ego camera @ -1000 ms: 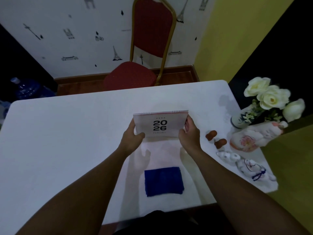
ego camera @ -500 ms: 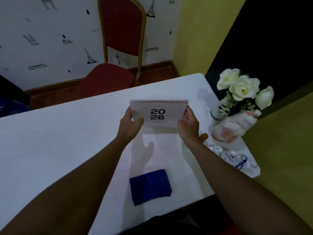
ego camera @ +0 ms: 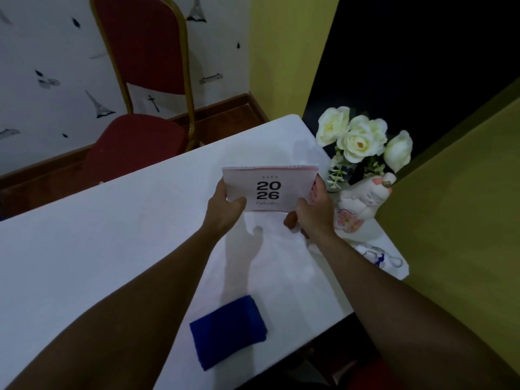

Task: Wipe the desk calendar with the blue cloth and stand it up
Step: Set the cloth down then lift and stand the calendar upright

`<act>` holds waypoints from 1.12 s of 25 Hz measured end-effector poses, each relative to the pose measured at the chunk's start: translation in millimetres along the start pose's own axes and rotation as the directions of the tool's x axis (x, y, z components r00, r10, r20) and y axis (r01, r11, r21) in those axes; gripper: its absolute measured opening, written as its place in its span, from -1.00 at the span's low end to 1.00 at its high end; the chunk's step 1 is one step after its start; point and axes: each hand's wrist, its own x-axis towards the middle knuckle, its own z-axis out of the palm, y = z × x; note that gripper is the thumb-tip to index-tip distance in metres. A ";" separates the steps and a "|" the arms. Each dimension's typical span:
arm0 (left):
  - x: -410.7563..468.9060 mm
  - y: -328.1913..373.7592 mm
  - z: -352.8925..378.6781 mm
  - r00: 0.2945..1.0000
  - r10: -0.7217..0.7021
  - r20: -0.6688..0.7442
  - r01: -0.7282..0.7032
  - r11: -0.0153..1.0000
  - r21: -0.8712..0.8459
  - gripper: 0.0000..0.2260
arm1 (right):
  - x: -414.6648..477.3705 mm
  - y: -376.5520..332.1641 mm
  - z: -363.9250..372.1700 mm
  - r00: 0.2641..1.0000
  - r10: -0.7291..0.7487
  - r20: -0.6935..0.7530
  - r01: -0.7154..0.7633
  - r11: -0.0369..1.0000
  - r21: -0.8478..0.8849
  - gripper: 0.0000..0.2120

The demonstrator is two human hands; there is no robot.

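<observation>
2 hands grip my desk calendar [ego camera: 270,190] above the white table [ego camera: 112,235], far-right: left hand [ego camera: 223,208] and right hand [ego camera: 316,208] pinch its lower corners. It looks light, stiff card; I'd hold its edges. Blue cloth [ego camera: 228,329] lies near me.

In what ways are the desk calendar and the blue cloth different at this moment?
The desk calendar is pale pink with black "2026" print; the blue cloth is plain dark blue. The calendar is held by its lower corners between the left hand and right hand; no hand touches the cloth. The calendar faces the camera, nearly upright; the cloth lies flat and folded near the table's front edge. Both are roughly rectangular.
</observation>
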 end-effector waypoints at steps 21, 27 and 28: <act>-12.0 -12.6 5.5 0.987 0.102 0.127 -0.126 0.973 0.194 -0.34 | -12.6 20.0 -9.2 0.996 0.084 -0.018 -0.079 0.980 0.180 -0.38; -2.8 -1.7 20.7 0.983 0.102 0.155 -0.132 0.971 0.201 -0.38 | -19.6 28.8 -23.1 0.993 0.107 -0.054 -0.096 0.982 0.162 -0.36; -1.3 -1.7 20.7 0.982 0.105 0.156 -0.136 0.970 0.201 -0.38 | -20.6 29.0 -24.2 0.994 0.102 -0.049 -0.093 0.982 0.165 -0.35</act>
